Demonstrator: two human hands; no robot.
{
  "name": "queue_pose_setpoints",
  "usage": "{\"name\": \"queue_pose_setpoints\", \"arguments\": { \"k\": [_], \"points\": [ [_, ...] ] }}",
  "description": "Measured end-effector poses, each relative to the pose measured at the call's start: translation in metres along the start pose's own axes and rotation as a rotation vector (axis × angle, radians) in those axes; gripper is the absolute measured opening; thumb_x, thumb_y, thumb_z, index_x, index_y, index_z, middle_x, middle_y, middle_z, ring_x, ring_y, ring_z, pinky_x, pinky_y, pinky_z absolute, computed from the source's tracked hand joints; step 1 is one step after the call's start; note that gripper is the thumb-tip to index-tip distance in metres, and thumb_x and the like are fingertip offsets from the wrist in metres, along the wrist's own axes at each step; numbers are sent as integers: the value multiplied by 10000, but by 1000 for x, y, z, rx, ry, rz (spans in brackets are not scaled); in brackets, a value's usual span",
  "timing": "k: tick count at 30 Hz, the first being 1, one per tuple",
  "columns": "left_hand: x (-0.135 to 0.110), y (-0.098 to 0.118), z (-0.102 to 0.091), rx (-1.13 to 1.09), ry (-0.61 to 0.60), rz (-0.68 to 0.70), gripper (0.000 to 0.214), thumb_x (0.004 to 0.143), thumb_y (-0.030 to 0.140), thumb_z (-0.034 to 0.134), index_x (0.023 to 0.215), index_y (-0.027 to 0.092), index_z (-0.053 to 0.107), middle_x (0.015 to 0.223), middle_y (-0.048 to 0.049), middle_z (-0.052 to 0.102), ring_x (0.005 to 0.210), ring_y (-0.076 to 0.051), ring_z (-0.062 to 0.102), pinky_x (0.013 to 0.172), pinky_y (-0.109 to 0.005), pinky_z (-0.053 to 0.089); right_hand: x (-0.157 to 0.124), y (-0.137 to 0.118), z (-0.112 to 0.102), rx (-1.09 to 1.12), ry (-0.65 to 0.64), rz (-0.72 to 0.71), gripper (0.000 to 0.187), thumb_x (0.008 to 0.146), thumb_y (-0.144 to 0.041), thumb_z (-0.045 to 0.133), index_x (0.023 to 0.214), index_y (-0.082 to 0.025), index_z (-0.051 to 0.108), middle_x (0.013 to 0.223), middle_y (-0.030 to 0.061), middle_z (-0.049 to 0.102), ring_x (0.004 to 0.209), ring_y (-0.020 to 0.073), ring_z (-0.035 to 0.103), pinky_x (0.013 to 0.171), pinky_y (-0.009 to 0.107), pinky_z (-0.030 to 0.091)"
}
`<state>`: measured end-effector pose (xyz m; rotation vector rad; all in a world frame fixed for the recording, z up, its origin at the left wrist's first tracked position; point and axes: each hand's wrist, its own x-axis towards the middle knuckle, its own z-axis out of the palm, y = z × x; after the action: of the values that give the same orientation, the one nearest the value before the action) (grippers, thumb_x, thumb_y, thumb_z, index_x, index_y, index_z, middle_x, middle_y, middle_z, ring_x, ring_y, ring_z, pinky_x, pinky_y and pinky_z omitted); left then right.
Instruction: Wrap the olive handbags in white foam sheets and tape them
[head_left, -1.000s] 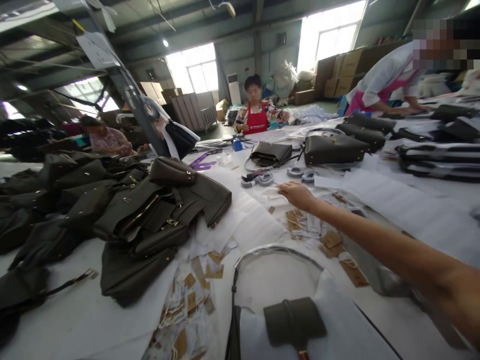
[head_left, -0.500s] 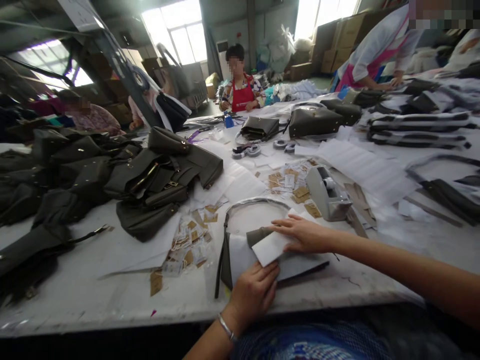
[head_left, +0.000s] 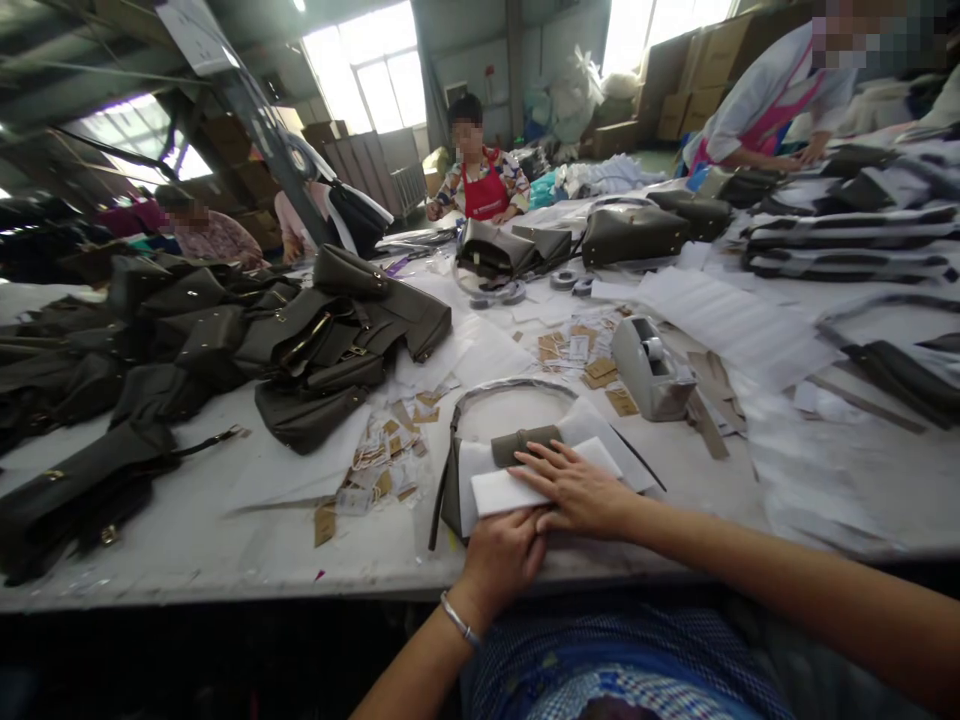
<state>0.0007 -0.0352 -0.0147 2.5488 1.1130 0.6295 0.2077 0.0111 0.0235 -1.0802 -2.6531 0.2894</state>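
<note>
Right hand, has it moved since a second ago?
Yes, toward the wearer. Judged against the brown tags beside the tape dispenser, the right hand was on their far side; now it's on the near side, on the white padding.

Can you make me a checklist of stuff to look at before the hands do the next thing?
1. Right hand resting on the folded white foam: ok, fingers spread over it.
2. Left hand touching the foam's near edge: ok.
3. Bag handle free of both hands: ok, it loops on the far side of the foam.
4. Whole dark tab covered by foam: not ok, its upper part shows.
5. Tape dispenser out from under the hands: ok, it is on the table, beyond the right hand.
6. Tape loaded, ready to pull: cannot tell, too small to see.
</note>
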Motion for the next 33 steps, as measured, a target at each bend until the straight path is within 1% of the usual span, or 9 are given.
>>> {"name": "queue_pose_setpoints", "arguments": {
  "k": [2,5,10,13,16,19,23,28,33],
  "points": [
    [-1,-2,1,-13,-6,-9,310,918,249,546,1211,262,646,1100,-26,743,899,-215,719,851,-361,600,-6,2,17,47,-28,-15,791,899,-647,530,1542,-238,319,1570,143,353,1460,346,262,1171,577,179],
    [-4,-3,1,-54,37,42,349,907,234,549,1247,237,627,1167,-44,723,998,-217,704,913,-355,582,-10,7,26,81,-28,8,793,908,-654,508,1552,-245,290,1594,142,301,1483,345,210,1180,594,137],
    [-8,7,-10,-248,304,65,237,947,177,482,1026,235,698,1022,-36,748,960,-183,711,846,-283,599,-10,6,20,94,-32,16,761,908,-610,535,1539,-243,320,1594,135,302,1485,344,204,1185,596,122],
    [1,14,-14,-277,427,20,269,957,191,488,1147,239,672,1202,-55,697,1134,-211,655,943,-315,569,-10,5,21,89,0,25,712,922,-555,540,1526,-238,339,1591,124,315,1487,323,209,1195,578,111],
    [16,15,-1,-184,377,-91,457,984,251,473,1441,236,464,1454,-89,529,1350,-246,489,1086,-404,472,-9,5,21,105,31,33,708,930,-516,545,1530,-209,326,1574,134,348,1485,315,220,1200,566,131],
    [22,8,22,-83,290,-162,534,1013,286,421,1531,250,299,1519,-93,449,1391,-238,434,1092,-429,462,-11,5,17,121,56,10,671,895,-413,619,1480,-154,416,1511,149,447,1476,330,239,1193,558,197],
    [16,-3,42,26,239,-101,583,1006,295,441,1550,297,232,1538,-63,425,1384,-236,445,1080,-435,478,-37,7,-5,187,321,29,295,928,-296,606,1200,-204,676,1296,71,658,1382,267,429,1178,482,297],
    [14,-8,45,159,250,41,623,982,281,485,1553,282,236,1558,-70,391,1397,-262,425,1093,-445,466,-108,44,-40,253,706,364,229,959,-260,561,1131,-244,711,1128,44,731,1091,184,659,991,331,515],
    [16,-15,49,250,276,112,668,967,284,511,1561,227,211,1549,-104,399,1388,-272,438,1082,-433,478,-163,114,-57,98,718,856,244,928,-314,562,1070,-231,742,1089,33,752,992,213,706,876,310,565]
  ]
}}
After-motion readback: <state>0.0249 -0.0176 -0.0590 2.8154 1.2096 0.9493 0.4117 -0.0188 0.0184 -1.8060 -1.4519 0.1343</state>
